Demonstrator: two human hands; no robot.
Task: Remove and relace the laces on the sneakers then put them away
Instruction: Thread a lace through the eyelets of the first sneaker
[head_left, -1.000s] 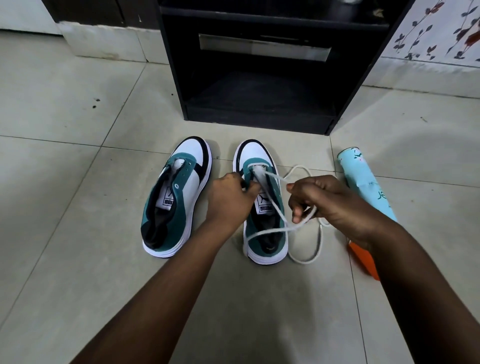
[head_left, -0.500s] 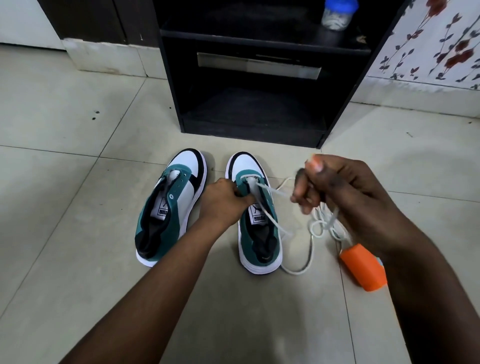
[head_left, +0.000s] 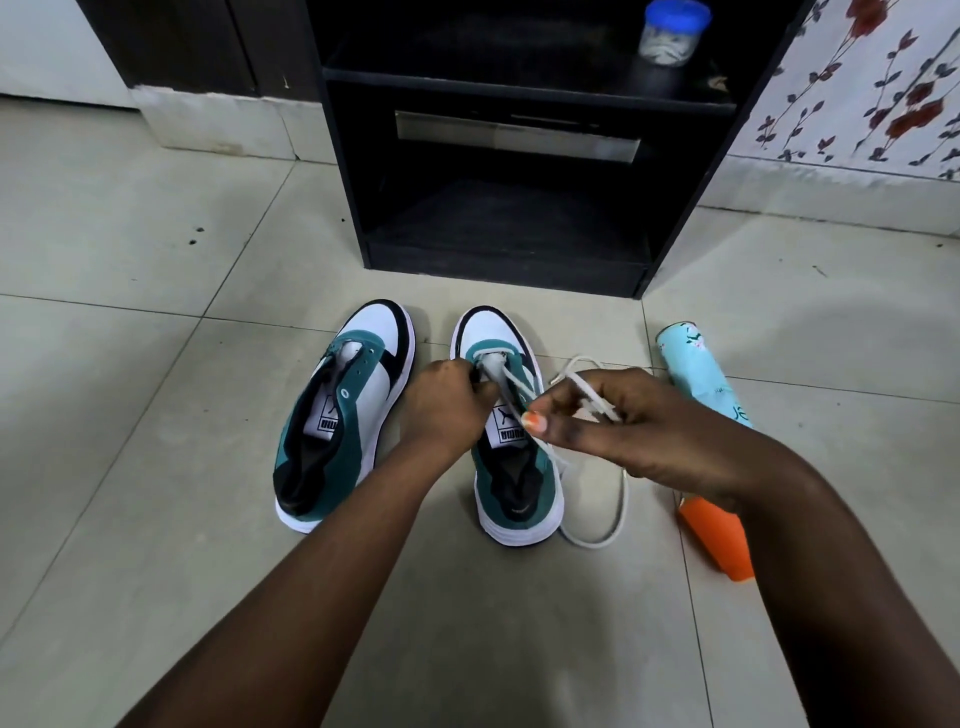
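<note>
Head view showed the right hand (head_left: 631, 426) low in the middle, pinching the white lace (head_left: 597, 519). Just left, the left hand (head_left: 447, 402) gripped the right sneaker (head_left: 511, 488) by its eyelets. That shoe pointed up the frame, toe away. Beside it sat the left sneaker (head_left: 337, 415), bare of lace. Farther up stood the black shelf (head_left: 509, 270).

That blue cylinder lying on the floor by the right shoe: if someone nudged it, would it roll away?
Probably, sideways: the blue cylinder lies on its side on smooth floor tiles. Its orange end looks wider, so it might curve rather than run straight. Its weight cannot be judged from here.
</note>
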